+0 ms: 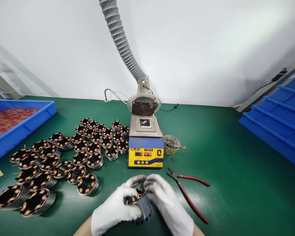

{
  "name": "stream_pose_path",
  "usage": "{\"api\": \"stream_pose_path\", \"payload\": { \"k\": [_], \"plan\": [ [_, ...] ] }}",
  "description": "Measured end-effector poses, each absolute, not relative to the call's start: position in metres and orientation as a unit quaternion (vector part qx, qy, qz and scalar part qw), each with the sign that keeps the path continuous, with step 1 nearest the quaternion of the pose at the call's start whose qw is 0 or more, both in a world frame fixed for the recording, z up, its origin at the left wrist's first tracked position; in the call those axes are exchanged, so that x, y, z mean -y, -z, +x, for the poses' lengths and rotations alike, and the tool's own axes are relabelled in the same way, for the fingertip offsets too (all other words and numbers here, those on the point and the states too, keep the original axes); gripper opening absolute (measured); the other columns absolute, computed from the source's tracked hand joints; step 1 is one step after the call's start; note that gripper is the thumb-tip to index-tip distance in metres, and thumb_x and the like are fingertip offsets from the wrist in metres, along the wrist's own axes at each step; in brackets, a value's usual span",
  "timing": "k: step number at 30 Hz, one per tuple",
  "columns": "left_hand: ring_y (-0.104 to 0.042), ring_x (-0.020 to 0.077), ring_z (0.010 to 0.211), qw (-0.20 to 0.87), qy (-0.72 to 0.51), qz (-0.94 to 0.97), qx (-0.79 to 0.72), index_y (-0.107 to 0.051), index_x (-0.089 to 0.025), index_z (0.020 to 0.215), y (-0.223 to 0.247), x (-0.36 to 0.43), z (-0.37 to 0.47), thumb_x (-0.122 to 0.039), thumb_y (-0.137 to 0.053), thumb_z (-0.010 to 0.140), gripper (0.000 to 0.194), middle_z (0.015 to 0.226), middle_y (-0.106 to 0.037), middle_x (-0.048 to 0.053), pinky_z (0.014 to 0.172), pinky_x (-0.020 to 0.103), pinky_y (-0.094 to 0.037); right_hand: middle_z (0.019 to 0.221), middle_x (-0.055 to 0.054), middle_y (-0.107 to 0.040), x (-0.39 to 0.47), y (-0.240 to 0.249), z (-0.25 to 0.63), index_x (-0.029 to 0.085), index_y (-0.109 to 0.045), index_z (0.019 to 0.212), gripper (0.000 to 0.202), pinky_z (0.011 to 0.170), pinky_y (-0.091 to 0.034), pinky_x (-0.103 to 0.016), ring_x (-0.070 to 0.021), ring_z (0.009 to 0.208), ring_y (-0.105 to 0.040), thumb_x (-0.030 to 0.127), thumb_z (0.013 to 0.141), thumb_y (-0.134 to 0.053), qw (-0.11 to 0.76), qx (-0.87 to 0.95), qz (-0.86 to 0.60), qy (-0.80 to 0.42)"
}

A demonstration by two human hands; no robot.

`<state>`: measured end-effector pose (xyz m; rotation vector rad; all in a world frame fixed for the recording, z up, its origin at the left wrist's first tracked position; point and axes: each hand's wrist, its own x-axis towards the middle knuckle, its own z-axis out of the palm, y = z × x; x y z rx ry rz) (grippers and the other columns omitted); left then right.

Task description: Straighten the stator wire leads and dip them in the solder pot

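Note:
My left hand, in a white glove, is wrapped round a motor stator with a grey metal shell, copper windings and black insulation. The stator is tilted above the green bench, its wound end facing up and left. My right hand, gloved too, curls against the stator's upper right edge, by a short copper lead. Its thumb and the exact contact are hidden. Red-handled cutting pliers lie with parted handles to the right. Behind my hands stands a blue and yellow solder pot, its display lit.
Several stators cover the bench at left. A small tub with a stick across it stands beside the solder pot. An extraction hose hangs above. Blue trays hold reddish small parts at left and lean at right.

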<state>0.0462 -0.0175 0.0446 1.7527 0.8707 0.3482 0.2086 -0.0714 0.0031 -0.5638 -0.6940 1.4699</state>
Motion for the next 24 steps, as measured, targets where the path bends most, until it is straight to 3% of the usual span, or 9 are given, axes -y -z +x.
{"api": "stream_pose_path", "payload": {
  "k": [2,4,6,9,12,15,19,21,24],
  "plan": [
    [-0.028,0.0231,0.135,0.532,-0.116,0.746,-0.383,-0.063,-0.008,0.064,-0.048,0.016,0.044,-0.018,-0.068,0.054,0.015,0.143,-0.031,0.004,0.112,0.027,-0.031,0.090,-0.008,-0.060,0.073,0.008,0.187,0.016,-0.062,0.102,0.045,0.071,-0.044,-0.025,-0.0146,0.079,-0.059,0.048,0.071,-0.069,0.554,0.288,-0.107,-0.773],
    [-0.030,0.0237,0.134,0.510,-0.104,0.743,-0.421,-0.065,-0.009,0.071,-0.051,0.016,0.043,-0.019,-0.066,0.058,0.016,0.143,-0.030,0.005,0.111,0.031,-0.034,0.094,-0.009,-0.062,0.072,0.017,0.172,0.015,-0.063,0.107,0.043,0.074,-0.044,-0.023,-0.0143,0.083,-0.061,0.045,0.076,-0.065,0.513,0.234,-0.017,-0.826],
    [-0.030,0.0238,0.134,0.456,-0.115,0.759,-0.449,-0.065,-0.014,0.099,-0.053,0.018,0.042,-0.024,-0.070,0.057,0.043,0.144,-0.028,0.006,0.113,0.033,-0.032,0.103,-0.010,-0.061,0.069,0.022,0.167,0.014,-0.065,0.107,0.038,0.084,-0.043,-0.024,-0.0145,0.093,-0.059,0.041,0.080,-0.062,0.515,0.172,0.009,-0.840],
    [-0.027,0.0203,0.136,0.381,-0.073,0.803,-0.452,-0.039,-0.022,0.138,-0.055,0.022,0.042,-0.022,-0.073,0.054,0.091,0.146,-0.025,0.004,0.118,0.031,-0.023,0.103,-0.012,-0.061,0.066,0.024,0.169,0.011,-0.066,0.105,0.040,0.089,-0.042,-0.030,-0.0168,0.094,-0.058,0.040,0.078,-0.064,0.507,0.145,0.009,-0.850],
    [-0.039,0.0180,0.127,0.393,-0.067,0.798,-0.451,-0.050,-0.023,0.131,-0.059,0.023,0.045,-0.022,-0.066,0.063,0.070,0.135,-0.044,0.003,0.115,0.029,-0.028,0.097,-0.009,-0.062,0.067,0.024,0.171,0.014,-0.067,0.099,0.028,0.082,-0.045,-0.030,-0.0156,0.086,-0.059,0.032,0.076,-0.066,0.537,0.151,0.011,-0.830],
    [-0.053,0.0161,0.110,0.434,-0.174,0.754,-0.461,-0.071,-0.015,0.096,-0.059,0.022,0.050,-0.033,-0.054,0.074,0.034,0.110,-0.062,0.006,0.104,0.023,-0.039,0.097,-0.007,-0.062,0.070,0.023,0.170,0.016,-0.064,0.101,0.028,0.077,-0.045,-0.028,-0.0162,0.088,-0.060,0.022,0.075,-0.067,0.543,0.152,-0.003,-0.826],
    [-0.059,0.0122,0.080,0.481,-0.272,0.666,-0.501,-0.064,-0.008,0.073,-0.058,0.018,0.050,-0.043,-0.049,0.076,0.039,0.085,-0.064,0.009,0.074,0.017,-0.049,0.094,-0.010,-0.062,0.069,0.024,0.170,0.011,-0.064,0.103,0.032,0.074,-0.045,-0.028,-0.0196,0.086,-0.061,0.028,0.076,-0.066,0.513,0.171,0.015,-0.841],
    [-0.059,0.0120,0.081,0.499,-0.291,0.649,-0.496,-0.063,-0.007,0.082,-0.060,0.016,0.047,-0.046,-0.046,0.078,0.043,0.090,-0.063,0.009,0.074,0.017,-0.049,0.098,-0.011,-0.062,0.068,0.025,0.172,0.008,-0.065,0.102,0.036,0.076,-0.045,-0.029,-0.0209,0.088,-0.061,0.036,0.078,-0.063,0.501,0.152,0.038,-0.851],
    [-0.054,0.0162,0.108,0.520,-0.182,0.707,-0.444,-0.057,-0.012,0.120,-0.062,0.016,0.042,-0.030,-0.065,0.065,0.059,0.120,-0.055,0.008,0.095,0.018,-0.046,0.102,-0.010,-0.063,0.066,0.024,0.174,0.011,-0.066,0.107,0.043,0.087,-0.042,-0.033,-0.0216,0.095,-0.059,0.043,0.079,-0.060,0.493,0.125,0.059,-0.859]
  ]
}}
